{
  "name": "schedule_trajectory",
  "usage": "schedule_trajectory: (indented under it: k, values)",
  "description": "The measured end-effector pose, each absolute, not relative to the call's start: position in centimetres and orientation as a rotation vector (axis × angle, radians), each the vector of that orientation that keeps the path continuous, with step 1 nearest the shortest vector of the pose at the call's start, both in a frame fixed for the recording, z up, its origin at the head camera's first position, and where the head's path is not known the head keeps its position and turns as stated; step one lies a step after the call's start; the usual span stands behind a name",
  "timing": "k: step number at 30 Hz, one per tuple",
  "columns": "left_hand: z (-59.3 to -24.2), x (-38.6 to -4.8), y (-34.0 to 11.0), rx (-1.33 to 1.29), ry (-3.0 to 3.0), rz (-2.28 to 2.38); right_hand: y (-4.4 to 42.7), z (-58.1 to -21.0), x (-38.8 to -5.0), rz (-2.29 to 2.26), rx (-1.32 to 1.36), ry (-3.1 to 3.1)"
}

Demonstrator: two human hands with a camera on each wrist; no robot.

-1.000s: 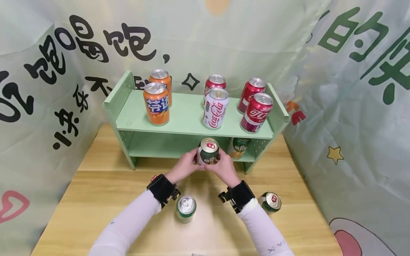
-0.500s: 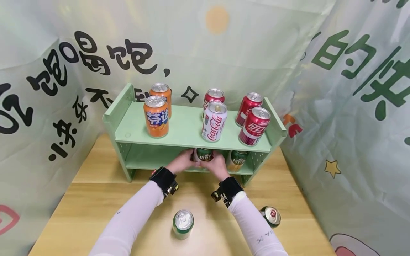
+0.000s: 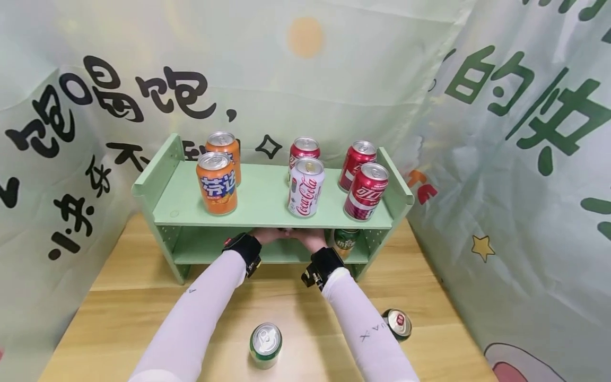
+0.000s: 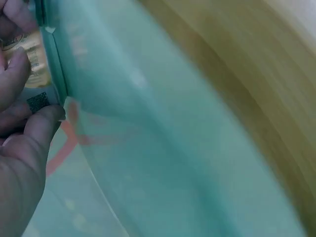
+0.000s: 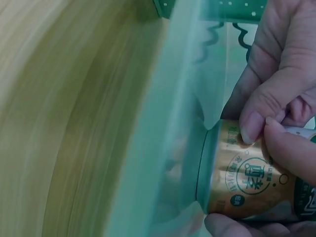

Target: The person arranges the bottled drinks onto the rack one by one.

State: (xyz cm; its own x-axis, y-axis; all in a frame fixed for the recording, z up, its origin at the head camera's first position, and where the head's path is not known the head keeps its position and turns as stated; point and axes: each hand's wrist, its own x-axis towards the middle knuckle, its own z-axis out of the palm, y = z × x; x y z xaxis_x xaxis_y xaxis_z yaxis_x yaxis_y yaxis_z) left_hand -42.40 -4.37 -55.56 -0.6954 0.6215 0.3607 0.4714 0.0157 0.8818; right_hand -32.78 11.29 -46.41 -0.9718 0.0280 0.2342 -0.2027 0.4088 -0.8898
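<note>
Both hands reach under the top board into the lower level of a green two-tier shelf. My left hand and right hand hold one green-and-gold drink can between them, with fingers and thumbs around its sides. The right wrist view shows its base against the lower board. From the head, the upper board hides most of this can. Immediately right of my right hand, another green-and-gold can stands on the same level.
On top stand two orange cans, a white Coca-Cola can with a red one behind, and two red cans at right. On the wooden table stand a green can and a dark can beside my right forearm.
Both hands have carried the green-and-gold can forward, from in front of the shelf to deep inside its lower level. The head view has shifted as well.
</note>
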Motion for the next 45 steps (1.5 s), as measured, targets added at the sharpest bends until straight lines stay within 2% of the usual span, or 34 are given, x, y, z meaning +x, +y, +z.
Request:
schedule_trajectory:
  k: [2, 5, 9, 13, 15, 19, 25, 37, 45]
  values:
    - [-59.6, -45.8, -4.3, 1.264, 2.034, 1.908, 11.1, -46.3, -33.0, 1.564, 0.137, -2.508]
    - [-59.4, -45.6, -4.2, 1.287, 2.029, 2.0, 11.0, -46.2, -33.3, 1.595, 0.145, -2.533]
    - [-53.1, -40.2, -4.5, 1.2, 1.993, 2.035, 11.5, -46.4, -33.5, 1.668, 0.149, -2.542]
    - [-46.5, -34.6, -4.7, 0.793, 2.203, 1.856, 12.1, -47.2, -33.7, 1.634, 0.147, -2.594]
    - [-44.9, -33.0, -4.4, 0.574, 2.349, 1.715, 12.3, -47.5, -33.7, 1.575, 0.179, -2.591]
    - [-45.0, -30.9, -4.3, 0.38, 2.464, 1.556, 12.1, -47.4, -32.2, 1.546, 0.223, -2.557]
    - [-45.7, -28.2, -4.4, 0.434, 2.469, 1.492, 12.3, -46.4, -29.0, 1.405, 0.077, -2.826]
    - [-46.7, -23.4, -4.1, 0.505, 2.315, 1.544, 13.2, -47.0, -22.1, 1.513, 0.159, -2.75]
    - [-44.4, -21.7, -1.7, 0.675, 2.291, 1.484, 16.1, -47.8, -19.9, 1.555, 0.121, -2.68]
